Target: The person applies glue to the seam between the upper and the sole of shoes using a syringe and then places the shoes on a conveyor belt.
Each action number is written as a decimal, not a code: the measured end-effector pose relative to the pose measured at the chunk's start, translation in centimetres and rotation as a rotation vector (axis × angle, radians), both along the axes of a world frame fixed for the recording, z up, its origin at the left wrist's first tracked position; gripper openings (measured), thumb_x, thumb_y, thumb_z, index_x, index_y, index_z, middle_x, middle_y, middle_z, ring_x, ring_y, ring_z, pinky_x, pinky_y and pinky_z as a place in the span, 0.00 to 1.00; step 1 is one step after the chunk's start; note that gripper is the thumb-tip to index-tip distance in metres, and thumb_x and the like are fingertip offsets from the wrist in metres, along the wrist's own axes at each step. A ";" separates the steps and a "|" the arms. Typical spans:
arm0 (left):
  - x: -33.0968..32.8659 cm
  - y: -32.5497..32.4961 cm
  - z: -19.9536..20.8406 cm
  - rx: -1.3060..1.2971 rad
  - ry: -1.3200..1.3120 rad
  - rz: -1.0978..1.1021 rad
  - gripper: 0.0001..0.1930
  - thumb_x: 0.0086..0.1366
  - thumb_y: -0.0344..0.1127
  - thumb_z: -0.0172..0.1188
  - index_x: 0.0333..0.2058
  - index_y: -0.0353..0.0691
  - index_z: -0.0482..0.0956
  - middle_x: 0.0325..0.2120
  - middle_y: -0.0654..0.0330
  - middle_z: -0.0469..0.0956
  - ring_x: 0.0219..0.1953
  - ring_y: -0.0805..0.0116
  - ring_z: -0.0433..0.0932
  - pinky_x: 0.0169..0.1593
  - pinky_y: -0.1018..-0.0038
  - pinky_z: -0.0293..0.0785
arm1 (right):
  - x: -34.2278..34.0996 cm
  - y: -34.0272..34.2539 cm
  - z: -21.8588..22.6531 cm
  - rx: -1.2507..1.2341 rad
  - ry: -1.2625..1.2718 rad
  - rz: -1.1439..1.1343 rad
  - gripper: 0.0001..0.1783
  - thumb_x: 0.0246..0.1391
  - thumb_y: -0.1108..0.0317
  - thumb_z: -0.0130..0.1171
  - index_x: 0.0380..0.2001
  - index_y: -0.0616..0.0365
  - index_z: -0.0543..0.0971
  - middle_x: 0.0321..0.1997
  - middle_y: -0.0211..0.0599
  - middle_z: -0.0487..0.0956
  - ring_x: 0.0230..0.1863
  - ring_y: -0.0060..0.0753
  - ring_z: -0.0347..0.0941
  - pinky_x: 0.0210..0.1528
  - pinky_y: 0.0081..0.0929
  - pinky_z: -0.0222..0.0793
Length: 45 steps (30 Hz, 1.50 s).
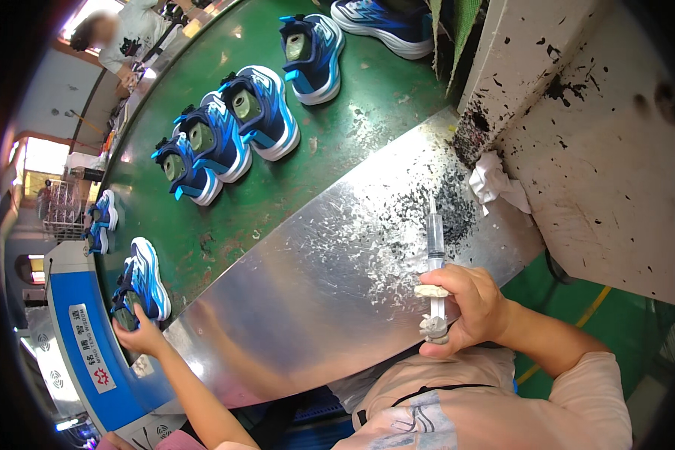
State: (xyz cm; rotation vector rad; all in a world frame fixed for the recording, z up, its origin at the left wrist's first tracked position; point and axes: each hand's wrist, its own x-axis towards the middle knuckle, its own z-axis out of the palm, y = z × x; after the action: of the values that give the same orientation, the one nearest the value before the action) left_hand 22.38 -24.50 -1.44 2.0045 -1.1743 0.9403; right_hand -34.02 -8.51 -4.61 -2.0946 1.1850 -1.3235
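My right hand is closed round a clear syringe above the metal ledge, its thin tip pointing away from me. Whitish wrapping covers the syringe's finger flange and plunger end. At the far left, my left hand grips the heel end of a blue and white sneaker on the green belt. A dark green insert fills that sneaker's opening, next to my fingers. Part of the left hand's grip is hidden behind the shoe.
Several matching sneakers stand farther along the belt. The metal ledge between belt and body bears black and white flakes. Crumpled white tissue lies by a stained beige machine housing at right. Another person works across the belt.
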 end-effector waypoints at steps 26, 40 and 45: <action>-20.7 21.4 6.2 0.803 0.550 -1.216 0.33 0.43 0.38 0.75 0.48 0.34 0.72 0.47 0.50 0.73 0.50 0.55 0.72 0.53 0.63 0.69 | 0.9 3.1 1.2 0.533 -0.158 -0.023 0.44 0.41 0.48 0.69 0.57 0.56 0.63 0.30 0.31 0.74 0.22 0.19 0.65 0.24 0.19 0.62; -21.6 16.0 7.6 0.655 0.025 -1.198 0.24 0.33 0.30 0.70 0.36 0.37 0.80 0.34 0.53 0.79 0.38 0.54 0.79 0.46 0.63 0.75 | -0.3 3.5 4.8 0.740 -0.767 -0.034 0.46 0.46 0.31 0.56 0.55 0.59 0.62 0.32 0.30 0.71 0.28 0.12 0.62 0.24 0.09 0.53; -22.7 20.3 6.3 0.568 -0.017 -1.072 0.21 0.39 0.31 0.64 0.37 0.35 0.80 0.37 0.53 0.79 0.41 0.53 0.79 0.48 0.60 0.75 | 0.8 3.5 3.3 0.649 -0.543 -0.103 0.49 0.43 0.33 0.63 0.56 0.60 0.61 0.37 0.28 0.68 0.35 0.16 0.62 0.35 0.16 0.62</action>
State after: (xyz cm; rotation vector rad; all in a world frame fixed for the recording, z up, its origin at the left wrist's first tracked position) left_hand -0.34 -4.21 4.81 1.3225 -2.3278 0.0622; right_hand -33.22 -5.05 -1.26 -1.1442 1.2552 -1.2173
